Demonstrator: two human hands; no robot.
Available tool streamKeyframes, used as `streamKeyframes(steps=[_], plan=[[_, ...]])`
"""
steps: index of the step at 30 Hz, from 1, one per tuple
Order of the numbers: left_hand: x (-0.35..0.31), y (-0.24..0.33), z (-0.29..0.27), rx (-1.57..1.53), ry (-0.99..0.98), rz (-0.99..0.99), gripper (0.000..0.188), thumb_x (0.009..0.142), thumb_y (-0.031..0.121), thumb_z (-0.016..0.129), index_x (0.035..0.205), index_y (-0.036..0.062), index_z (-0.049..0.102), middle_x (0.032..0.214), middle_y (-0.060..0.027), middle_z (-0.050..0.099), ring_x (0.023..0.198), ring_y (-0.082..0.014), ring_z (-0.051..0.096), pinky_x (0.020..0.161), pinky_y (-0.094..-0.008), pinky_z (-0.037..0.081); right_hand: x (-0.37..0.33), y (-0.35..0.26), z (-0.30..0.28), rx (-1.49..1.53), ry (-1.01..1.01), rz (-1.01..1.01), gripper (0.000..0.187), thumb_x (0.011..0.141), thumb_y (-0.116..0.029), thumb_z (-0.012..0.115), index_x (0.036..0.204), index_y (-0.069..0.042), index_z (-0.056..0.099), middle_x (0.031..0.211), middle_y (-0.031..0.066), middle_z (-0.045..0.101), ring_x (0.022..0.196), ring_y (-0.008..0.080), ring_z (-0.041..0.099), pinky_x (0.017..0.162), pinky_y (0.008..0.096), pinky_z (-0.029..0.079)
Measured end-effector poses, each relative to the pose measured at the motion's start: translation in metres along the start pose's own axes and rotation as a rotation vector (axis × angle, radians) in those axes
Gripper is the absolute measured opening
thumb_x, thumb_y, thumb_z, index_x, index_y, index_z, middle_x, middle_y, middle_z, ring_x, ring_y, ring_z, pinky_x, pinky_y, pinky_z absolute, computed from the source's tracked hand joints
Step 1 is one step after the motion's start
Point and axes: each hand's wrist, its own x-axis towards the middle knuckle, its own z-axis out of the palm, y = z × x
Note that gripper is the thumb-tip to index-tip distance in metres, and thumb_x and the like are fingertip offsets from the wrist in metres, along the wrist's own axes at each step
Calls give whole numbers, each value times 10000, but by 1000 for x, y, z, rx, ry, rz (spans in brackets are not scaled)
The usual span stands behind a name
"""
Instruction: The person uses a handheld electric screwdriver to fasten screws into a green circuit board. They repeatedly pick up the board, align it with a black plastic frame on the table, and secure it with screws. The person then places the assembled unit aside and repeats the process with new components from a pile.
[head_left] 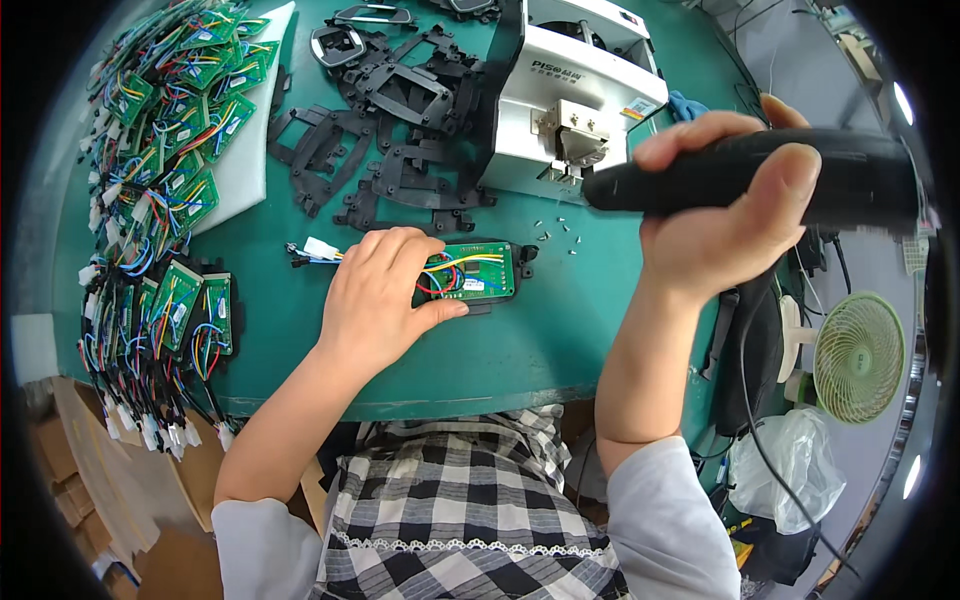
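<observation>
My left hand [378, 290] lies over the left end of a green circuit board [492, 262], fingers at its far edge and thumb at its near edge. The board sits in a black plastic frame [524, 256] on the table. Coloured wires with a white connector [320, 248] stick out left of the hand. Raised on the right, my right hand [715, 215] is closed around a black electric screwdriver [860, 178]. Its front end is beside the metal outlet [580, 135] of a white screw feeder [560, 75]; the bit is hard to make out.
Wired circuit boards [185, 200] are heaped at the left, partly on a white foam sheet [250, 165]. Black plastic frames [405, 95] are piled at the back. Several loose screws [545, 236] lie before the feeder. A green fan [858, 357] and hanging cable [750, 400] are at right.
</observation>
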Motion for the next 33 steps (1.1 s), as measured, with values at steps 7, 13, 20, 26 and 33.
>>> streamKeyframes(steps=[7,13,20,26,33], plan=[[-1,1,-2,60,-12,-15,593,610,388,811,1055,52,610,1030,-94,566,990,-296,528,848,-398,421,-50,-1,2,275,-43,209,679,831,-430,679,1127,120,412,610,102,577,445,146,553,429,239,438],[0,2,-5,28,-33,-21,596,602,368,818,1060,45,615,1044,-98,567,997,-305,531,859,-407,431,-64,0,4,310,-54,240,630,826,-376,700,1139,96,423,636,95,584,460,137,550,426,237,424],[-6,-6,-8,-62,55,13,447,632,228,817,1004,46,650,992,-92,626,926,-298,579,803,-384,480,-69,-7,-1,189,-249,294,751,789,-614,654,1132,10,418,649,122,554,488,189,564,472,316,518],[-6,-6,-7,-102,22,25,368,634,214,814,931,49,673,967,-72,634,912,-274,580,781,-379,478,-66,1,-3,264,-172,264,701,824,-513,656,1138,65,413,615,106,572,464,153,542,449,258,435],[-1,-1,-4,-115,29,81,345,633,207,812,924,60,698,951,-47,644,893,-260,585,777,-375,483,19,5,-12,26,43,-35,650,905,-559,479,1138,40,385,631,152,561,459,240,552,459,341,489]])
